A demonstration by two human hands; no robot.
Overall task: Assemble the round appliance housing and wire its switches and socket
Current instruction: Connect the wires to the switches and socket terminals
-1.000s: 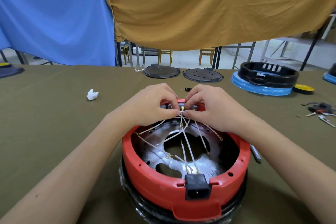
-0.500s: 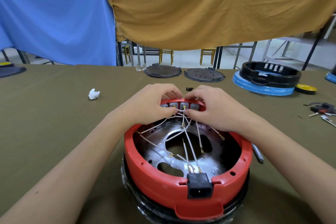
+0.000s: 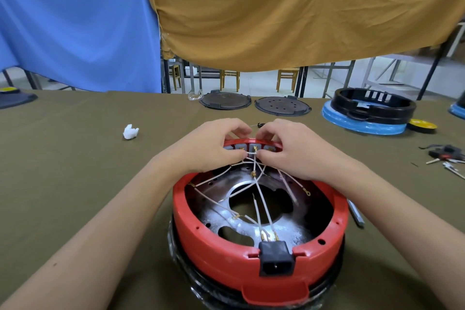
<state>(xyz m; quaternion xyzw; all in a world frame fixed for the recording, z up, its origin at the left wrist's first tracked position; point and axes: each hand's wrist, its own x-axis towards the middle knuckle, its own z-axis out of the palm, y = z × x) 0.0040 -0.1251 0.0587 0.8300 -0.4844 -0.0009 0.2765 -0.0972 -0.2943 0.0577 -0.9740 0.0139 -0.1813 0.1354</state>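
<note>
A round red housing [image 3: 221,246] stands upside down on the table in front of me, over a black base. A black power socket [image 3: 276,260] sits in its near wall. Several white wires [image 3: 261,199] cross the metal plate inside and run to a row of grey switches [image 3: 247,147] in the far wall. My left hand [image 3: 211,148] and my right hand [image 3: 294,148] meet at that far wall. Each pinches one end of a short white wire [image 3: 250,152] stretched just below the switches.
Two dark round lids [image 3: 225,100] [image 3: 283,106] lie at the table's far edge. At the right stands a black ring housing on a blue base [image 3: 364,118], with a yellow disc [image 3: 422,125] and small tools [image 3: 445,155] beyond it. A white crumpled scrap [image 3: 130,131] lies left. A grey pen [image 3: 356,214] rests beside the housing.
My hands have drawn slightly apart, uncovering the switches and the short white wire stretched between my fingertips. The housing has not moved.
</note>
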